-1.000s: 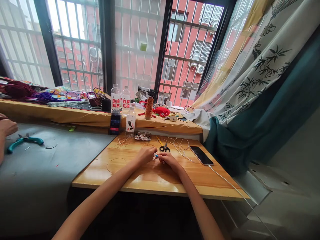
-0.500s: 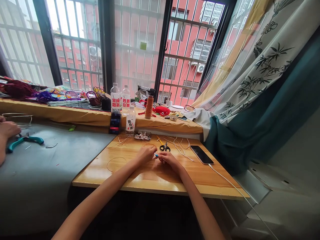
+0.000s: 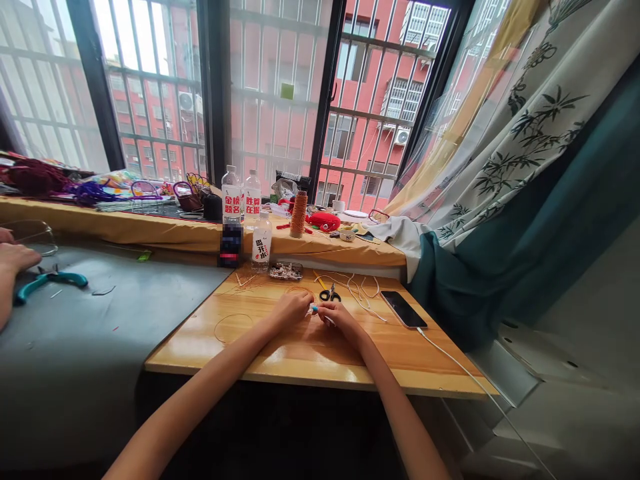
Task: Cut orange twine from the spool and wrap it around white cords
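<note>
Above the wooden table (image 3: pixel 200 340), my left hand (image 3: pixel 294 309) and my right hand (image 3: pixel 341 317) meet with fingertips pinched together. Between them shows a small blue-and-white piece (image 3: pixel 314 310), too small to name. Thin brown thread (image 3: pixel 299 289) curls just behind my left fingers. Black-handled scissors (image 3: pixel 330 295) lie right behind my right hand, beside a yellow pencil-like stick (image 3: pixel 319 280). White cords (image 3: pixel 367 303) are strewn to the right of the scissors. A loop of thin thread (image 3: pixel 216 330) lies left of my left forearm.
A phone (image 3: pixel 404 309) with a white cable lies at right. Behind stand a water bottle (image 3: pixel 261 247), a tray of small pieces (image 3: pixel 285 271) and a brown thread cone (image 3: pixel 299 215). At left, a co-worker's hand (image 3: pixel 17 257) is near teal pliers (image 3: pixel 53 280).
My hands stay together with only slight finger movement, the blue bit shifting a little. At left, the co-worker's hand and the wire by it have moved slightly.
</note>
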`<act>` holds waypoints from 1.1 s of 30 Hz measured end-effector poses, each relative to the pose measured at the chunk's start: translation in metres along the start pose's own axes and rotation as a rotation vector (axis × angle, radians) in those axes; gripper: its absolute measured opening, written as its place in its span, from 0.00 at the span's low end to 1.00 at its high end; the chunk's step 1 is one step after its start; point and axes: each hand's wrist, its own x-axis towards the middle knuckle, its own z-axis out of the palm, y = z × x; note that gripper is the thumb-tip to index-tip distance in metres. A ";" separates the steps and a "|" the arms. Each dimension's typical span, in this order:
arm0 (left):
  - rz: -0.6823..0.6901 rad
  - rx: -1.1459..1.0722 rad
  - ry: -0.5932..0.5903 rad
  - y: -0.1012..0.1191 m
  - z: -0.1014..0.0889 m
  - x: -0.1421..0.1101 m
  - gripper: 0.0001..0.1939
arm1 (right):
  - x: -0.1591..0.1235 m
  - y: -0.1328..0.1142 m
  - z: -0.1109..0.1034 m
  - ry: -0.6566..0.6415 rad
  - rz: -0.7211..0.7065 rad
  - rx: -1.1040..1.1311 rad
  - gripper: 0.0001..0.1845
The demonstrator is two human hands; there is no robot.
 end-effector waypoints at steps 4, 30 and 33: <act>0.015 0.018 -0.001 0.001 0.000 0.001 0.10 | 0.001 -0.001 -0.001 0.096 -0.021 0.024 0.14; 0.259 0.124 0.092 0.005 -0.004 -0.001 0.11 | 0.016 0.024 -0.013 0.367 0.011 -0.068 0.15; 0.267 0.136 0.098 0.005 -0.004 -0.001 0.10 | 0.017 0.027 -0.014 0.408 0.035 -0.109 0.15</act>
